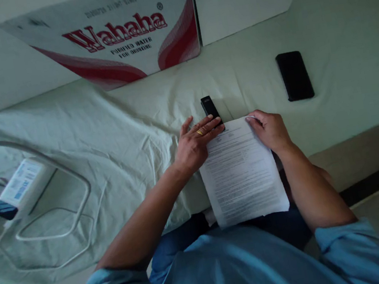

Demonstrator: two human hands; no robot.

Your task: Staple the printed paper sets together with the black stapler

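A black stapler (209, 105) lies on the green cloth at the top edge of a stack of printed paper sheets (241, 172). My left hand (195, 142) rests with its fingers stretched out across the stapler's near end and the top left of the sheets. A ring shows on one of its fingers. The stapler's jaw is hidden under those fingers. At the top right corner, my right hand (270, 129) pinches the sheets between thumb and fingers. The lower part of the paper hangs over the cloth's near edge, above my lap.
A Wahaha water carton (114, 38) stands at the back against the wall. To the right lies a black phone (295, 76). On the left are white power strips (24, 186) with a looping grey cable (85, 183) on wrinkled green cloth (120, 139).
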